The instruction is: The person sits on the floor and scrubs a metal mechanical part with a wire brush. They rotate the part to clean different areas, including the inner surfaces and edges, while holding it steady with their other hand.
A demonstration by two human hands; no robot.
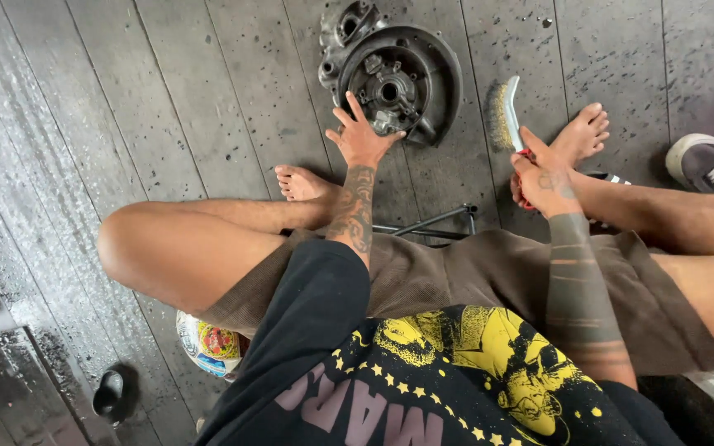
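Observation:
A dark, greasy metal engine casing [392, 70] with a round opening lies on the wet wooden floor ahead of me. My left hand [359, 136] reaches out with its fingers spread and its fingertips touch the casing's near edge. My right hand [541, 177] is closed around the red handle of a wire brush [504, 111], whose brass bristles point up and to the left, just right of the casing and apart from it. I sit on the floor with my bare legs crossed.
My bare feet [303, 183] [582, 132] rest on the planks on either side of the hands. A grey shoe [708, 165] lies at the right edge. A black metal frame [435, 223] sits between my legs. A colourful round tin [208, 343] and a small dark cup [109, 392] lie at the lower left.

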